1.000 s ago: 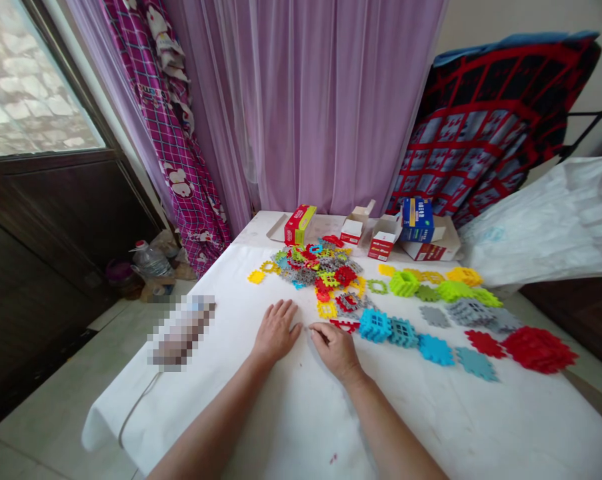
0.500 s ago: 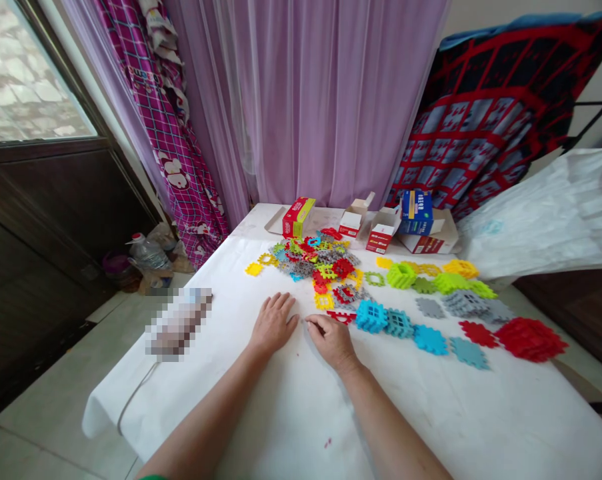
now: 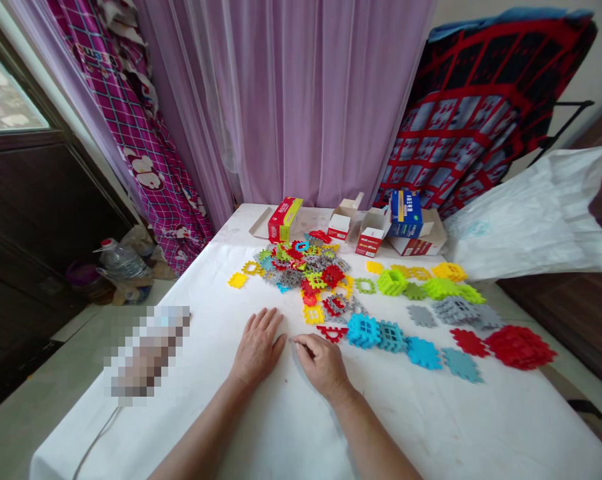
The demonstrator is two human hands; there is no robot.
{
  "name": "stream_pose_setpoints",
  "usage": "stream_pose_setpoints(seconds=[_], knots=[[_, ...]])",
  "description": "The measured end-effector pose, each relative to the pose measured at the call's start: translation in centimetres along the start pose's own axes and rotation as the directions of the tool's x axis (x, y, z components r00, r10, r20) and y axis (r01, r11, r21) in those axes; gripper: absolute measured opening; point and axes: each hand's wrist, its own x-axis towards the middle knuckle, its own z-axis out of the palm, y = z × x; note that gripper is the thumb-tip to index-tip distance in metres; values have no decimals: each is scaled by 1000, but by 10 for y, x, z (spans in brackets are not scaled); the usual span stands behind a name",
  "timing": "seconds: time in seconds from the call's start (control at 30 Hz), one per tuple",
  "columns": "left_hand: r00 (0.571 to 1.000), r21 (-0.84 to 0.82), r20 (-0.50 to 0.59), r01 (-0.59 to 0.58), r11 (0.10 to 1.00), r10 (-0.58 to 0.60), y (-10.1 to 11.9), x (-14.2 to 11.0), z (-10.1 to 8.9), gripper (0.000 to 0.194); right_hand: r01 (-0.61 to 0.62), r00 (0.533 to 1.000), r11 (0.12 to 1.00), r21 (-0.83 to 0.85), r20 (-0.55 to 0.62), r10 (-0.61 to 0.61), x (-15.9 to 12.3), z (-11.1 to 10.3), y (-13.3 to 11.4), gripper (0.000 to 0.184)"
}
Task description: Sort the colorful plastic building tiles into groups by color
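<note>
My left hand (image 3: 259, 343) lies flat on the white table cover (image 3: 281, 433), fingers stretched forward, holding nothing. Just right of it, my right hand (image 3: 323, 367) rests on its side with the fingers curled in; nothing shows in it. Beyond both hands is a mixed heap of notched plastic building tiles (image 3: 291, 277) in red, yellow, green, blue and grey. A red half-ring tile (image 3: 332, 333) lies closest to my right hand. To its right are blue tile stacks (image 3: 365, 331), flat blue tiles (image 3: 423, 353) and a red tile pile (image 3: 521, 347).
Green tiles (image 3: 393, 283), yellow tiles (image 3: 449, 271) and grey tiles (image 3: 455, 311) sit in rows at the right. Open cartons (image 3: 373, 232) and a blue box (image 3: 405, 212) line the back edge. A pixelated object (image 3: 151, 350) with a cord lies left; a white bag (image 3: 531, 213) stands right.
The view has shifted slightly, so the table things sit a little further left in the picture. Both hands keep the same pose on the table, and no tile has visibly moved.
</note>
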Motion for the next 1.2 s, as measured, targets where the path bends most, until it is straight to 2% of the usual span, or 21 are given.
stream_pose_setpoints(seconds=[0.57,0.8,1.03,1.2], knots=[[1000,-18,-9,-29,999,29,-4,3,4,43,-4,1000,1000,0,27,4,1,-1,-1,25],[999,50,-20,-42,998,43,-4,3,5,42,22,1000,1000,8,4,-22,0,3,4,25],[999,146,-3,-34,989,35,-4,6,13,51,114,990,993,-22,-80,-116,5,7,1,24],[1000,151,14,0,989,-2,-4,23,13,55,134,968,988,-83,-205,-148,21,14,5,25]])
